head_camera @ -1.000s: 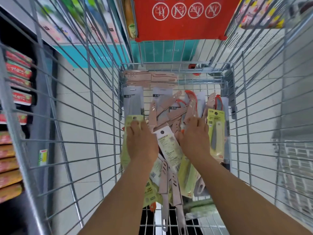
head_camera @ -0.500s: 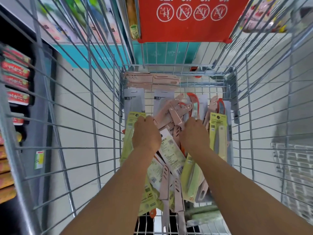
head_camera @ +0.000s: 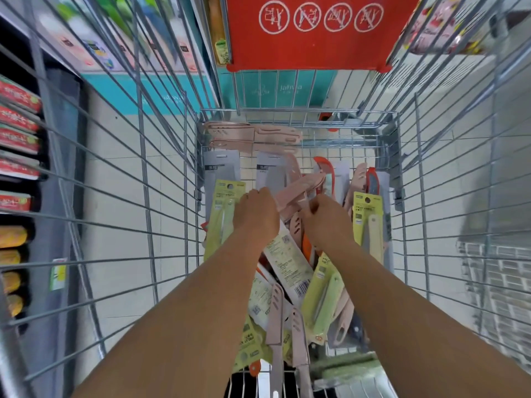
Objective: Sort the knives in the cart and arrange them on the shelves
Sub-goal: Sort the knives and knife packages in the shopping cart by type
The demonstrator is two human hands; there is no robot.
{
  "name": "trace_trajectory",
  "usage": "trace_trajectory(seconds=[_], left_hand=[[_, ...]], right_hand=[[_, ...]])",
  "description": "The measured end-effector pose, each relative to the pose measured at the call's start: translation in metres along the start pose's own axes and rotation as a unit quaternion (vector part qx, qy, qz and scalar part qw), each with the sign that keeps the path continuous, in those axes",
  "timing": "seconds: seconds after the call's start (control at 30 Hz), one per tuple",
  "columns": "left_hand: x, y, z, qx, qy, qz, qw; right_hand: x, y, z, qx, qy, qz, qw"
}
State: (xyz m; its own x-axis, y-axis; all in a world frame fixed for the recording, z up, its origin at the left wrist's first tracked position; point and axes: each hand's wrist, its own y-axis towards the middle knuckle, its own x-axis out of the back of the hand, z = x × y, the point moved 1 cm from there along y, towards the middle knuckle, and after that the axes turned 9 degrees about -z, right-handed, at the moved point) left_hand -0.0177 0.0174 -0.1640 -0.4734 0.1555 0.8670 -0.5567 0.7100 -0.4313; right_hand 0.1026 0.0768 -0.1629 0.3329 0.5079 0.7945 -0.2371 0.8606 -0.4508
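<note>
Inside the wire cart [head_camera: 298, 112] lies a heap of packaged knives: pink ones, green-carded fruit knives [head_camera: 222, 214], grey-carded ones [head_camera: 221, 168] and orange-handled ones [head_camera: 326, 173]. My left hand [head_camera: 255, 214] and my right hand [head_camera: 327, 219] are both down in the heap with curled fingers. Between them they hold a bunch of pink knives [head_camera: 298, 191] lifted slightly above the pile. Another green-carded knife [head_camera: 369, 225] stands at the right side. Two pink knives [head_camera: 275, 317] point toward me at the near end.
A red warning flap [head_camera: 310, 33] hangs over the cart's far end. More pink knives [head_camera: 253, 133] lie across the far wall. Shelves with red and yellow packets [head_camera: 17, 139] run along the left. The cart's wire walls [head_camera: 143, 168] close in both sides.
Both hands went from lying flat on the heap to curled round pink knives and moved farther into the cart. The pink bunch has risen from the pile.
</note>
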Motion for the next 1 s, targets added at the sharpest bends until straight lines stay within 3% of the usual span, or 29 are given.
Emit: trace_trajectory(seconds=[0.2, 0.37, 0.43, 0.53, 0.7, 0.87, 1.0], left_hand=[[0.005, 0.002, 0.002, -0.011, 0.013, -0.009, 1.0], [0.029, 0.001, 0.004, 0.054, -0.127, -0.093, 0.986], [0.038, -0.001, -0.002, 0.089, -0.253, -0.09, 0.959], [0.044, -0.005, -0.017, 0.162, -0.426, -0.035, 0.89], [0.037, -0.005, -0.026, 0.281, -0.552, 0.026, 0.785], [0.032, 0.004, -0.012, 0.331, -0.518, 0.008, 0.789], [0.036, 0.008, -0.006, 0.303, -0.509, 0.015, 0.806]], right_hand=[[0.0, 0.002, -0.002, -0.045, 0.083, -0.003, 0.996], [0.006, 0.001, 0.005, -0.044, 0.179, -0.039, 0.982], [0.008, 0.001, 0.018, -0.026, 0.228, -0.059, 0.972], [0.008, 0.002, 0.043, -0.007, 0.299, -0.05, 0.953], [0.002, 0.002, 0.067, -0.001, 0.363, 0.07, 0.929], [0.008, 0.006, 0.073, 0.057, 0.309, 0.152, 0.937], [0.018, 0.02, 0.088, 0.167, 0.21, 0.184, 0.946]])
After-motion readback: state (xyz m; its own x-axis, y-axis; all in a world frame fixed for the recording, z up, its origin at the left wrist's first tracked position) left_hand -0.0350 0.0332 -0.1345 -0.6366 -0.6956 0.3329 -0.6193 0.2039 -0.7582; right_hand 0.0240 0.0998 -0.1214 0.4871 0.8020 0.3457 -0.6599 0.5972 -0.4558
